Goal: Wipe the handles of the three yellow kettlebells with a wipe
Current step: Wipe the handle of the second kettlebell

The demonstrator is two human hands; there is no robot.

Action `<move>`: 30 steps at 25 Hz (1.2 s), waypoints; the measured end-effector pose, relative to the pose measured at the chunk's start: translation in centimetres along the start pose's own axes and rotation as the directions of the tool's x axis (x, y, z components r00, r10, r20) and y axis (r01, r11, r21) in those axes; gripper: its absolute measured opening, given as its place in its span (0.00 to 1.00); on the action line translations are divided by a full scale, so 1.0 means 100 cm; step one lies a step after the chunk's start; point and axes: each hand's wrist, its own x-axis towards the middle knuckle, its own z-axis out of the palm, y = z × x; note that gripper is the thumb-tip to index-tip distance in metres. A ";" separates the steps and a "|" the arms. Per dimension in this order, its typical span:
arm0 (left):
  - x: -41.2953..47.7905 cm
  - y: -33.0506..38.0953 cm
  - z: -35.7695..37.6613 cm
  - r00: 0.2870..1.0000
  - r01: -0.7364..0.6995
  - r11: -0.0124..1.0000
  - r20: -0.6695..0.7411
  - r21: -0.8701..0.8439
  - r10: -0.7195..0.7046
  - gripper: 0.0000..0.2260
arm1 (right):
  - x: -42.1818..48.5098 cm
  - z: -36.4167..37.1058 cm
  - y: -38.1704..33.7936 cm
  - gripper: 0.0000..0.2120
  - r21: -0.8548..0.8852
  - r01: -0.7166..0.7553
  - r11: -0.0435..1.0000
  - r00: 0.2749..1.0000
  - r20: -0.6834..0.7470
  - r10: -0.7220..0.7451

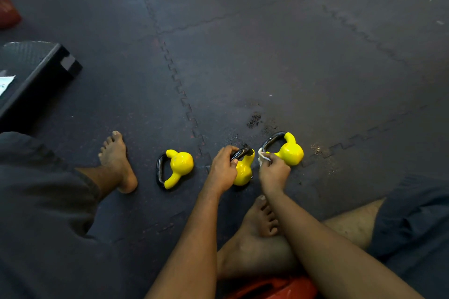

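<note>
Left hand (222, 168) fingers curled tight round black handle (240, 153) of middle kettlebell (243, 170), yellow body just below knuckles. Right hand (273, 172) fingertips pinched narrow on white wipe (262, 156), pressed against near end of right kettlebell (290, 152) handle loop, lying on side just beyond fingertips. Left kettlebell (176, 168) on side, untouched, well left of left-hand fingers. All on dark interlocking floor mat (291, 68). Bare foot (117, 161) further left.
</note>
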 end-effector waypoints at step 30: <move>0.010 -0.032 -0.008 0.996 0.076 0.984 0.046 -0.159 -0.070 0.04 | 0.019 -0.021 -0.012 0.16 0.049 0.146 0.988 0.514 0.850 -0.118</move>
